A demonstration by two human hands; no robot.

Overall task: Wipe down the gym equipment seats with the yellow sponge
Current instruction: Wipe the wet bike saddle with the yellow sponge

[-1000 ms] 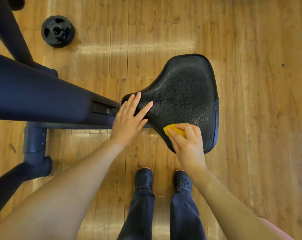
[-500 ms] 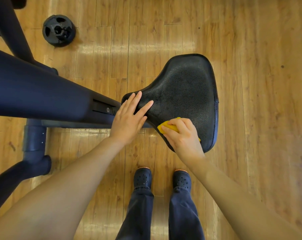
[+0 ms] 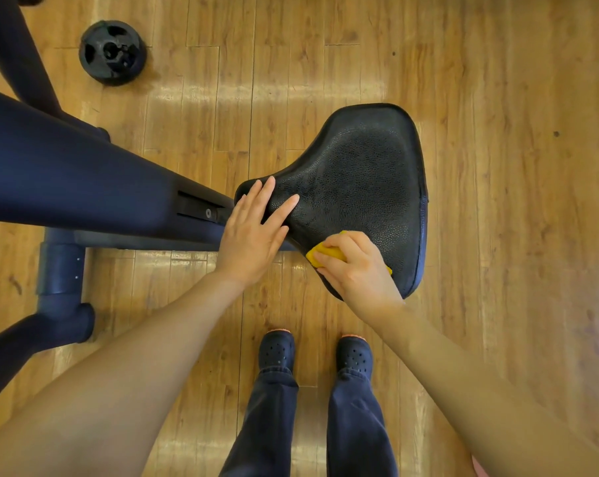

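black pebbled seat point(image 3: 356, 187) sat at centre-right of frame, on dark frame beam point(image 3: 67, 187) from the left. left hand point(image 3: 253, 232) lay flat on narrow nose of seat, fingers straight and slightly spread. right hand point(image 3: 356, 266) curled fingers over yellow sponge point(image 3: 325, 253), pressed on seat's lower edge. round black weight plate point(image 3: 112, 53) lay upper left on wooden floor point(image 3: 497, 235).

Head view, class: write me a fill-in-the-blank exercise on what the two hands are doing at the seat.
1. The right hand presses a sponge coloured ____.
2. The left hand lies flat on the seat's ____ end.
3. The floor is made of ____.
4. On the floor lies a black weight ____.

Missing words: yellow; narrow; wood; plate
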